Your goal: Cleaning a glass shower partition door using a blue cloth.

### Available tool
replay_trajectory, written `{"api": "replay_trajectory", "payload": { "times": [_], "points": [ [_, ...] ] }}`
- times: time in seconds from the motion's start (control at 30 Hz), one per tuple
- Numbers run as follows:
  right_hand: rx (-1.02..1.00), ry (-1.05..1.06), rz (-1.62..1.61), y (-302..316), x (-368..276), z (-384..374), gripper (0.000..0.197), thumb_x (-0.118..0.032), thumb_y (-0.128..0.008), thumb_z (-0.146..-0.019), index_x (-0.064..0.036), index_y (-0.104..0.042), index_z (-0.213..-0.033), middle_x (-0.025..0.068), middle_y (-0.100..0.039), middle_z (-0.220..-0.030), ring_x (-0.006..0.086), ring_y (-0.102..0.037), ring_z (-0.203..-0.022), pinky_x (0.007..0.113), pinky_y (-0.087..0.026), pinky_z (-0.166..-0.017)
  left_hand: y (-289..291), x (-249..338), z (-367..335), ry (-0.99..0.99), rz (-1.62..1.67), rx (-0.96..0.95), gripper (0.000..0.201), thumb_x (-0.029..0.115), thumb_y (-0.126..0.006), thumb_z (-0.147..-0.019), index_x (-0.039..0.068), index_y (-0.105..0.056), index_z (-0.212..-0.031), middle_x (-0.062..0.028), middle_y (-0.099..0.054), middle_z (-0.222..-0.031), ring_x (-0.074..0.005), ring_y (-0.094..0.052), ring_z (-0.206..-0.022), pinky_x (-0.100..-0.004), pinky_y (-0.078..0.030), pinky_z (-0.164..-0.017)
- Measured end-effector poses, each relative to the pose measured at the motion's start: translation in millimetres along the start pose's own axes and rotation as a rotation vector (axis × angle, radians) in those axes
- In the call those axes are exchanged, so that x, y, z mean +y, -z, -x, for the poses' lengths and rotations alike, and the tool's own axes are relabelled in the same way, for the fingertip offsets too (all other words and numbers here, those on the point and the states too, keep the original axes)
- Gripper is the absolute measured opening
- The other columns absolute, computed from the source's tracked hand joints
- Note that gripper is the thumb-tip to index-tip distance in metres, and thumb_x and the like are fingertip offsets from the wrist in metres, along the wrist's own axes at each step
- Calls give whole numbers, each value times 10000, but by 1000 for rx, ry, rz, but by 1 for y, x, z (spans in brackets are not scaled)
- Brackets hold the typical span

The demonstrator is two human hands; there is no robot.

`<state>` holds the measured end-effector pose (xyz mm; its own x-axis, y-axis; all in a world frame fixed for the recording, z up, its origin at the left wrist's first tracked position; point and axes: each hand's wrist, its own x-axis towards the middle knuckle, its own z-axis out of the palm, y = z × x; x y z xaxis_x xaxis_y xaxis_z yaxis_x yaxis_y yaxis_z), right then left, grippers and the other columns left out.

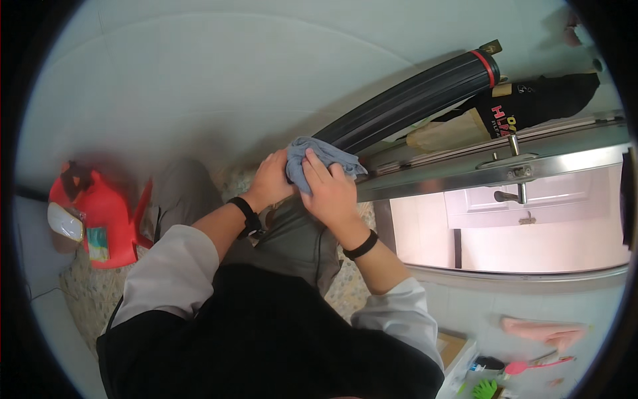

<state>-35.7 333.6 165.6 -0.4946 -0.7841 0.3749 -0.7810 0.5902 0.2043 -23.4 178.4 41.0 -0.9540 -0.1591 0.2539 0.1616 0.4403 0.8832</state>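
Your half-closed left hand (271,179) and right hand (332,193) held the cloth (325,149) at the black tube (412,102), which slanted away rightward.

The pale wall (193,86) leaves room up-left of the cloth (327,150); the ribbed black tube (412,100) (red-banded) blocks the upper right.

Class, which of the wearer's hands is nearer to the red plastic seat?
Left. The left hand is to the right of the red plastic seat; the right hand is farther right, beyond the left. Both touch the blue-grey cloth.
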Motion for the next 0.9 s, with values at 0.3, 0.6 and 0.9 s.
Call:
{"api": "replay_trajectory", "payload": {
  "times": [0.3, 0.6, 0.9],
  "points": [
    [137, -150, 103, 63, 74, -41, 540, -172, -736, -683, -101, -670, -1214, 37, -624, -1385, 287, -615, -862, 388, -561, -760, 3, 12, -1, -19, -115, 31, 887, 270, -840, -737, 20, -400, -1466, -201, -562, -1290, -404, -524, -1213, -486, -422, -1033],
    [548, -430, 434, 152, 196, -120, 501, -264, -687, -806, -110, -629, -1279, 49, -595, -1425, 377, -626, -1015, 469, -547, -876, -13, 9, 0, -46, -121, 83, 883, 290, -836, -719, 73, -415, -1465, -185, -592, -1265, -396, -554, -1166, -487, -445, -998],
    [515, -417, 185, 84, 135, -80, 583, -195, -706, -764, -58, -622, -1324, 94, -590, -1431, 381, -620, -985, 448, -531, -898, -16, -2, -4, -20, -59, 21, 897, 285, -847, -737, 63, -390, -1476, -213, -576, -1270, -424, -540, -1197, -492, -442, -1030]
  ]
}}
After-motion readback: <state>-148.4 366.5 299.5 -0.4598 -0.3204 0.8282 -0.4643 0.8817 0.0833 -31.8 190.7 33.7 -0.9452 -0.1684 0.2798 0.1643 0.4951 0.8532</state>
